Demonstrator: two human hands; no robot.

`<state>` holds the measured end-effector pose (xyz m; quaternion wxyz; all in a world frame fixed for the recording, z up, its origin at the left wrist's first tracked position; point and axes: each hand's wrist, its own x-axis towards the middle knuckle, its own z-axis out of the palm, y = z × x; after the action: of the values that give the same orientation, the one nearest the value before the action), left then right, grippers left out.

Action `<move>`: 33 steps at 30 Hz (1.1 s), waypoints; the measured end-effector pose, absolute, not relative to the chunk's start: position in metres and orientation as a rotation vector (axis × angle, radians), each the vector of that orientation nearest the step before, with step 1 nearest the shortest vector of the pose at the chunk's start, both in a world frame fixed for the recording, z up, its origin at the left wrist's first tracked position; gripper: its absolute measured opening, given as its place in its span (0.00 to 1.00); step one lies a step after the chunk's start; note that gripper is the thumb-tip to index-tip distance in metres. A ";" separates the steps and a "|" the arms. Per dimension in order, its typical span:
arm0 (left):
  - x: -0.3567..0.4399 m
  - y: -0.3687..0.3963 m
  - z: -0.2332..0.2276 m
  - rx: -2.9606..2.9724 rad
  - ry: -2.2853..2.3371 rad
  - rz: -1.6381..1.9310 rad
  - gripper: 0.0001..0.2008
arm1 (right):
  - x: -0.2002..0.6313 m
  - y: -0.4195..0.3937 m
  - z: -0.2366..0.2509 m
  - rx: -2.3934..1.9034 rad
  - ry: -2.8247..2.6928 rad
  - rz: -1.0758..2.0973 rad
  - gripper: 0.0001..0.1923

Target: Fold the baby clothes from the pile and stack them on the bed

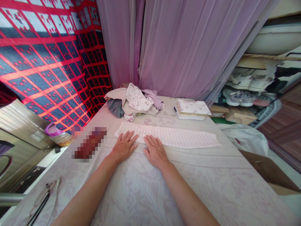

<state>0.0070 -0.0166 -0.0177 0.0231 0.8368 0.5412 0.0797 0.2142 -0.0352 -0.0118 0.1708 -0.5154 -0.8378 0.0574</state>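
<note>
A long pink-and-white striped cloth [181,136], folded into a narrow strip, lies across the floral-covered table [141,188]. Toward its left end, my left hand [124,147] rests flat with the fingers on the near edge of the cloth. My right hand [156,150] lies palm down a little to the right, its fingertips also on that edge. Both hands have their fingers stretched out and hold nothing. What kind of garment or cloth the striped piece is, I cannot tell.
Behind the cloth sit a loose heap of clothes [138,102] and, to the right, a stack of folded cloths [192,109]. Eyeglasses [44,194] lie at the near left, below a blurred-out reddish item [89,144]. A purple curtain [188,47] hangs behind; shoes [240,95] stand at right.
</note>
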 end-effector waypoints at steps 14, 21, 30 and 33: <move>0.016 -0.009 0.000 2.504 1.691 0.156 0.25 | 0.296 -0.056 -0.026 -1.816 -2.312 0.057 0.27; 0.074 -0.015 -0.005 2.677 1.344 0.351 0.25 | 0.291 -0.061 -0.020 -1.714 -2.270 -0.012 0.25; 0.067 -0.005 -0.015 2.573 1.377 0.689 0.15 | 0.328 -0.051 -0.026 -1.873 -1.962 -0.156 0.18; 0.064 -0.002 -0.015 2.547 1.374 0.703 0.14 | 0.341 -0.049 -0.027 -1.926 -1.930 -0.116 0.16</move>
<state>0.0643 -0.0019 -0.0145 0.0815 0.8524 0.4599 0.2352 0.3410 -0.0492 -0.0271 0.2050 -0.6907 -0.6922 -0.0416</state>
